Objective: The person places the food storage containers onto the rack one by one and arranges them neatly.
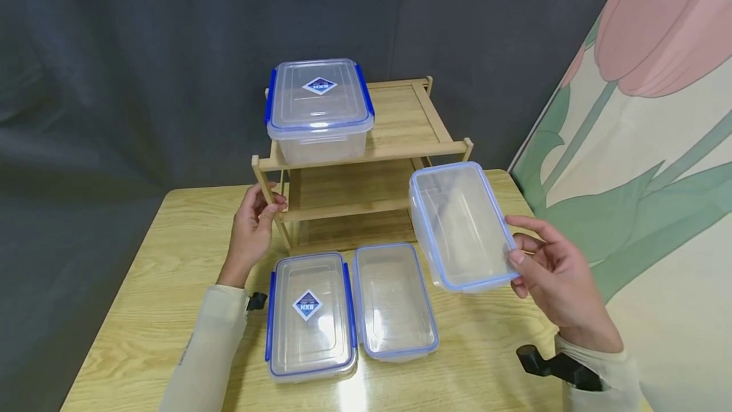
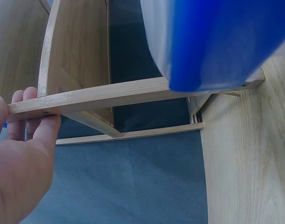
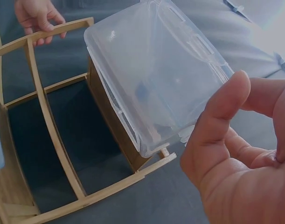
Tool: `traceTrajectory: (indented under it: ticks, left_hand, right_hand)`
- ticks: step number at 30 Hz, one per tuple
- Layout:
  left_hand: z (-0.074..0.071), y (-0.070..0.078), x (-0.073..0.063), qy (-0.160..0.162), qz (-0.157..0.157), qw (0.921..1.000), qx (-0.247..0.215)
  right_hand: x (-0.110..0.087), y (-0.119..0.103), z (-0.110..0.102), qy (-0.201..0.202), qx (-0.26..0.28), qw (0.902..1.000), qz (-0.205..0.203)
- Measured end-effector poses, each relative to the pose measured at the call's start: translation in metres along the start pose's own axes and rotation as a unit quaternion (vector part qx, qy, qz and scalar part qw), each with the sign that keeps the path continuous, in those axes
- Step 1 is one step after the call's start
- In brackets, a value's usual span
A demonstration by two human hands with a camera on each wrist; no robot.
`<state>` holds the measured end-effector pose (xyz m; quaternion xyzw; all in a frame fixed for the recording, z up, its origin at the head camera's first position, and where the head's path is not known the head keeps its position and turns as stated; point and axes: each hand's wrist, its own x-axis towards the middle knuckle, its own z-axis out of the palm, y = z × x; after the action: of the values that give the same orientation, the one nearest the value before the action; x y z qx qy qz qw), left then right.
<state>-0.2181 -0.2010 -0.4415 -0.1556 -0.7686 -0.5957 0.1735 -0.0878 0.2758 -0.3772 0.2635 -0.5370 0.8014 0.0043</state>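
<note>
My left hand point(image 1: 254, 218) grips the left side post of a three-tier wooden rack point(image 1: 400, 150). In the left wrist view its fingers point(image 2: 46, 133) curl round the rail. My right hand point(image 1: 557, 275) pinches a clear plastic food container point(image 1: 466, 224) with a pale blue rim by its near right corner, thumb on top. That container is tilted in the air before the rack's right end. A lidded container point(image 1: 320, 103) with dark blue side clips stands on the left of the top shelf.
On the table point(image 1: 171, 259) before the rack lie another clipped container point(image 1: 311, 342) with a diamond label and, right beside it, a pale-rimmed container point(image 1: 394, 304). A dark curtain point(image 1: 200, 68) hangs behind. A tulip-printed panel point(image 1: 646, 145) borders the right side.
</note>
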Motion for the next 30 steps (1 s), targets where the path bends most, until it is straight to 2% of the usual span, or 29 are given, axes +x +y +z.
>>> traceTrajectory:
  ticks: [20, 30]
  left_hand:
    - [-0.001, -0.002, 0.000, 0.000, 0.000, 1.0000, 0.007]
    - [0.000, -0.001, -0.001, 0.002, -0.008, 1.0000, 0.000]
  right_hand:
    - [0.025, -0.013, 0.015, -0.012, 0.025, 0.9992, -0.031]
    - [0.044, -0.024, 0.023, 0.017, 0.014, 0.9996, -0.018]
